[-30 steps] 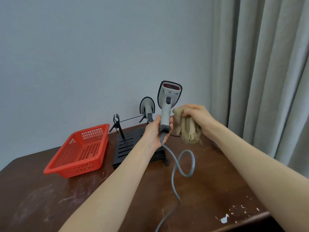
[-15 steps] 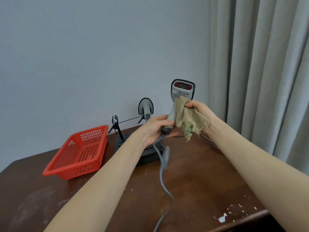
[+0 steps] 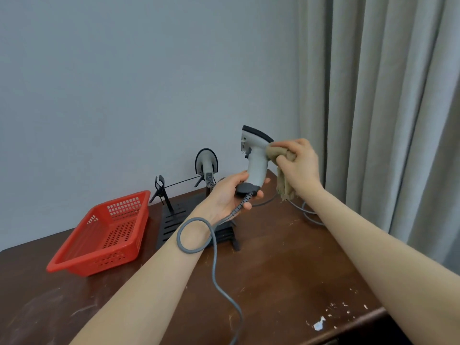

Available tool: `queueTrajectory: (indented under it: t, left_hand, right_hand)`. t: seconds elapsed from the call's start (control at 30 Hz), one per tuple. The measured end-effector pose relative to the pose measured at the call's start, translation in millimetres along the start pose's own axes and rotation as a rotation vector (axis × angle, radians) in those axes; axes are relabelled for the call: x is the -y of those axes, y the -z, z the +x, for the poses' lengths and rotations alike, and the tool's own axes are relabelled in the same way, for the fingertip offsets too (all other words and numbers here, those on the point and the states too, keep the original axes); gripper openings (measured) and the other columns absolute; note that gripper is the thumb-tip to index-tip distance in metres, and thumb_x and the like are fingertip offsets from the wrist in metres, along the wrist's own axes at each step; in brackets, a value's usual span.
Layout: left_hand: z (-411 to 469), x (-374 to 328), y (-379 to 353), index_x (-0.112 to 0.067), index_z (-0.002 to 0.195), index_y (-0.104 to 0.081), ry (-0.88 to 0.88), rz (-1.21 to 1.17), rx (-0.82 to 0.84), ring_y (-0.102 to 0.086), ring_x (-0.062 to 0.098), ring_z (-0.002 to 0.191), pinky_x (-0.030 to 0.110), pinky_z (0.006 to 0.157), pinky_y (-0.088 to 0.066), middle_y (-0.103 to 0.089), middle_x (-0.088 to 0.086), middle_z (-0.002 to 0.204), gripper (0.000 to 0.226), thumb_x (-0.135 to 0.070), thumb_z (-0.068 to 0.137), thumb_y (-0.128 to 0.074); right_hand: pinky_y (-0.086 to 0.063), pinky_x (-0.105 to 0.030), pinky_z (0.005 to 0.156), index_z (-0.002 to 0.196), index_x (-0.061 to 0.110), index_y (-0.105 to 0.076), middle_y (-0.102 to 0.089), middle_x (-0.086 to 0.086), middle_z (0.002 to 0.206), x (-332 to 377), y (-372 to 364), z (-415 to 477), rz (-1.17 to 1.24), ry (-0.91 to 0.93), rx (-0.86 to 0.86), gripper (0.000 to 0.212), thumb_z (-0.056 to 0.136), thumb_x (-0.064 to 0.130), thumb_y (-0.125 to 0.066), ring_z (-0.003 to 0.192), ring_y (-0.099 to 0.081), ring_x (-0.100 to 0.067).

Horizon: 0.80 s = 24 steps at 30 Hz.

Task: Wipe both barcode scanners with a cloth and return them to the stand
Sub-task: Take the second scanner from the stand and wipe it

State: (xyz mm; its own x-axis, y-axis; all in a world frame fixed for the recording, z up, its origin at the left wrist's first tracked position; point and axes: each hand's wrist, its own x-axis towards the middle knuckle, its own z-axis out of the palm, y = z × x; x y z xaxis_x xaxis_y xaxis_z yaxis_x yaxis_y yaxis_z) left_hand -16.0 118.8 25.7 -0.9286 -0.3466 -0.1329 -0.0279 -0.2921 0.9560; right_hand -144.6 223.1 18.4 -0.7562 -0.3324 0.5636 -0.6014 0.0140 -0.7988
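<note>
Head camera, centre of the frame: a grey handheld barcode scanner with a black-rimmed head (image 3: 256,158) is held upright above the table, its head tilted towards the upper left. The left hand (image 3: 229,195) grips the bottom of its handle, fingers (image 3: 258,194) curled round the dark base cap where the grey cable (image 3: 214,257) comes out. The cable loops over the left wrist and trails down to the bottom edge. To the right, the right hand (image 3: 298,163) clutches a bunched tan coarse-woven cloth (image 3: 278,155) and presses it against the right side of the scanner's neck, just under the head. A frayed end of the cloth hangs below the fist. Behind the left hand, a second grey scanner (image 3: 206,161) sits upright on a black slatted metal stand (image 3: 174,220). Left of the stand lies a red perforated plastic basket (image 3: 104,235). All stand on a dark brown scuffed wooden table (image 3: 286,270). Grey curtains (image 3: 385,120) hang at the right.
</note>
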Motion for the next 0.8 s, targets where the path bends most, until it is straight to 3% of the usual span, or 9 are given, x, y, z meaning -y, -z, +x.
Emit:
queueTrajectory:
  t: [0.1,0.23,0.43,0.53,0.6,0.67,0.8]
  left_hand:
    - [3.9,3.7,-3.8,-0.010,0.112,-0.054,0.013,0.036,-0.065,-0.060,0.015,0.057,0.015,0.029,-0.029,-0.059,0.013,0.103,0.028,-0.023,0.102,-0.031]
    - [5.4,10.1,-4.1,-0.012,0.098,-0.058,0.015,0.071,-0.100,-0.056,0.015,0.053,0.014,0.031,-0.024,-0.058,0.008,0.084,0.026,-0.023,0.102,-0.034]
    - [9.7,15.7,-11.4,-0.013,0.107,-0.058,0.017,0.070,-0.071,-0.056,0.017,0.057,0.014,0.032,-0.026,-0.064,0.009,0.086,0.028,-0.022,0.102,-0.031]
    - [15.7,16.9,-14.0,-0.015,0.109,-0.057,-0.003,0.114,-0.093,-0.059,0.017,0.055,0.014,0.033,-0.031,-0.064,0.009,0.088,0.028,-0.022,0.102,-0.031]
    - [19.2,17.6,-14.6,-0.017,0.104,-0.059,-0.020,0.141,-0.116,-0.059,0.018,0.054,0.014,0.033,-0.032,-0.066,0.006,0.076,0.027,-0.021,0.101,-0.033]
    - [21.5,18.7,-16.0,-0.020,0.100,-0.060,-0.035,0.150,-0.107,-0.056,0.019,0.054,0.014,0.034,-0.031,-0.064,0.007,0.071,0.027,-0.018,0.101,-0.033]
    - [23.0,20.0,-21.1,-0.023,0.102,-0.059,-0.026,0.115,-0.068,-0.058,0.018,0.056,0.016,0.033,-0.031,-0.064,0.009,0.082,0.030,-0.019,0.103,-0.029]
  right_hand:
    - [-0.044,-0.025,0.081,0.100,0.029,-0.073,-0.050,0.010,0.087,-1.2,-2.3,-5.8,-0.077,0.043,0.135,0.032,0.081,0.009,-0.057,0.089,-0.055,-0.012]
    - [-0.049,-0.034,0.078,0.081,0.034,-0.075,-0.056,0.013,0.081,2.5,-0.9,-16.2,-0.069,0.107,0.335,0.019,0.078,0.019,-0.065,0.084,-0.057,-0.011]
    - [-0.039,-0.027,0.072,0.101,0.038,-0.071,-0.049,0.012,0.095,-2.1,5.9,-1.0,-0.342,0.048,0.091,0.026,0.086,0.025,-0.055,0.093,-0.056,-0.015]
    - [-0.043,-0.029,0.076,0.098,0.035,-0.073,-0.050,0.012,0.094,-1.7,4.4,-3.3,-0.247,0.042,0.205,0.028,0.083,0.019,-0.055,0.096,-0.056,-0.015]
    - [-0.048,-0.035,0.081,0.090,0.032,-0.075,-0.056,0.009,0.092,1.0,3.4,-9.9,-0.184,0.074,0.350,0.026,0.078,0.017,-0.058,0.095,-0.057,-0.016]
    - [-0.049,-0.037,0.081,0.088,0.035,-0.074,-0.059,0.008,0.093,1.7,5.7,-8.9,-0.233,0.104,0.372,0.025,0.077,0.020,-0.058,0.095,-0.057,-0.016]
    - [-0.048,-0.036,0.080,0.104,0.040,-0.070,-0.055,0.005,0.101,-3.1,14.9,10.8,-0.396,0.093,0.112,0.031,0.084,0.023,-0.054,0.100,-0.053,-0.017]
